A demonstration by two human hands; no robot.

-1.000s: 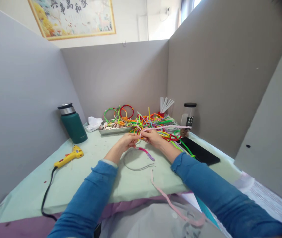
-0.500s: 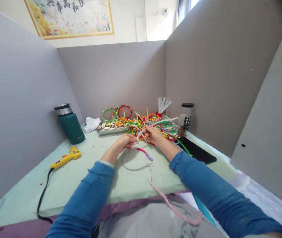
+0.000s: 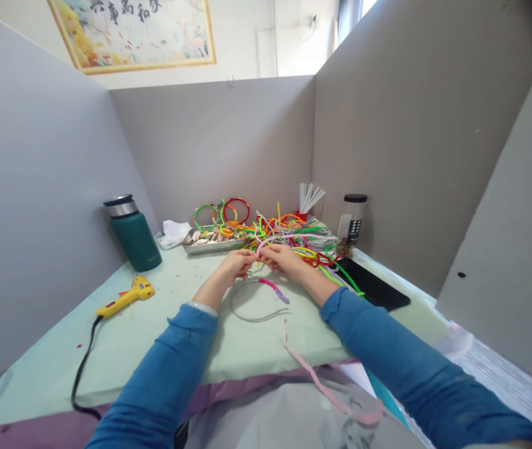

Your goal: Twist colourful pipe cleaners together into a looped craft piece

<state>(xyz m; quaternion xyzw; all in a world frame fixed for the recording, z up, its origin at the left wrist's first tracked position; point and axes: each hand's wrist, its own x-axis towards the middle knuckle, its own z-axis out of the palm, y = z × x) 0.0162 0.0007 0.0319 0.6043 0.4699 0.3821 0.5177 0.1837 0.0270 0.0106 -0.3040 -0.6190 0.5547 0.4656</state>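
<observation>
My left hand (image 3: pixel 240 263) and my right hand (image 3: pixel 280 257) meet above the middle of the table, fingertips pinched close together. Between them runs a pale pink pipe cleaner (image 3: pixel 289 237), whose free length bends up and away to the right. Both hands are closed on it; the gripped part is mostly hidden by fingers. Just below lies a grey wire hoop (image 3: pixel 242 317), partly wrapped in magenta and purple (image 3: pixel 274 289), its wire ends loose. A second pink pipe cleaner (image 3: pixel 310 371) hangs over the table's front edge onto my lap.
Behind my hands is a tangle of colourful pipe cleaners (image 3: pixel 315 254). A metal tray (image 3: pixel 214 248) of shells stands left of it. A yellow glue gun (image 3: pixel 125 298) and a green bottle (image 3: pixel 135 242) are at left. A black tablet-like slab (image 3: pixel 378 287) and a clear jar (image 3: pixel 353 221) are at right.
My right hand has moved left and slightly down to my left hand. The pink strip between them, straight before, now curves at the fingertips.
</observation>
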